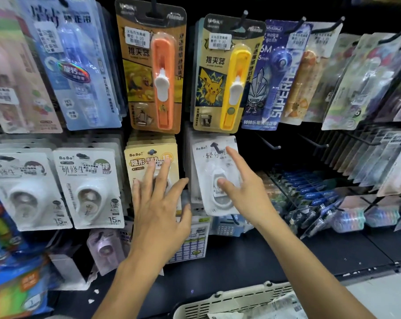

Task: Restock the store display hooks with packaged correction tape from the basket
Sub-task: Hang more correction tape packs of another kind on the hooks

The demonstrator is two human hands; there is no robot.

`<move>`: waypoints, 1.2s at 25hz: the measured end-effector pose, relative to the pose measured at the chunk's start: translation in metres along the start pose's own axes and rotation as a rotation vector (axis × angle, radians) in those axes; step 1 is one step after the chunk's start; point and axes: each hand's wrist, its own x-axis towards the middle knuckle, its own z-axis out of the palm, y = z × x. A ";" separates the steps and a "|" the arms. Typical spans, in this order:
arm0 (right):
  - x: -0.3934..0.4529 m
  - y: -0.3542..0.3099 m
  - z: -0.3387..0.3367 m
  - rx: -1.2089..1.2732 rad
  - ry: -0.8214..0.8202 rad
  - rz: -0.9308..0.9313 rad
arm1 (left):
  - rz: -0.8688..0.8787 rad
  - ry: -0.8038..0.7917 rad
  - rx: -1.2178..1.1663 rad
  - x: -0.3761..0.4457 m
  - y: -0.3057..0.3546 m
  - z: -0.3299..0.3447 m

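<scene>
At the far left of the frame we see two white BoBo correction tape packs (pixel 89 187) hanging side by side in the middle row, below a blue-carded pack (pixel 79 65) in the upper left. Moving toward the centre, our left hand (pixel 159 203) lies flat with straight, spread fingers against the yellow BoBo pack (pixel 148 157), which hangs at the front of a stack on its hook. Directly above it hangs an orange clip pusher pack (pixel 153 72), with a yellow clip pusher pack (pixel 227 74) just to the right. Right of centre, our right hand (pixel 243 187) meets the white correction tape pack (pixel 214 176): the index finger stretches up along the card's right edge near the hook hole, while the thumb presses on the clear blister. The pack tilts slightly; we cannot tell if it fully sits on its hook. Further right, bare black hooks (pixel 271 143) jut out. At the bottom edge, right of centre, sits the cream basket (pixel 229 300) holding more packaging.
</scene>
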 end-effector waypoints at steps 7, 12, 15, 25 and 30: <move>-0.079 0.081 0.021 -0.409 0.091 -0.071 | 0.198 -0.531 -0.045 -0.057 0.032 0.035; -0.219 0.180 0.025 -0.800 -0.971 0.244 | 0.292 -1.479 0.253 -0.102 0.016 0.072; -0.273 0.199 0.047 -0.737 -1.288 0.196 | 0.221 -1.566 0.305 -0.109 0.005 0.078; -0.322 0.162 0.127 -0.708 -1.280 -0.118 | 0.307 -1.452 0.158 -0.105 0.018 0.074; -0.327 0.148 0.131 -0.726 -1.158 -0.155 | 0.275 -1.449 0.155 -0.105 0.014 0.070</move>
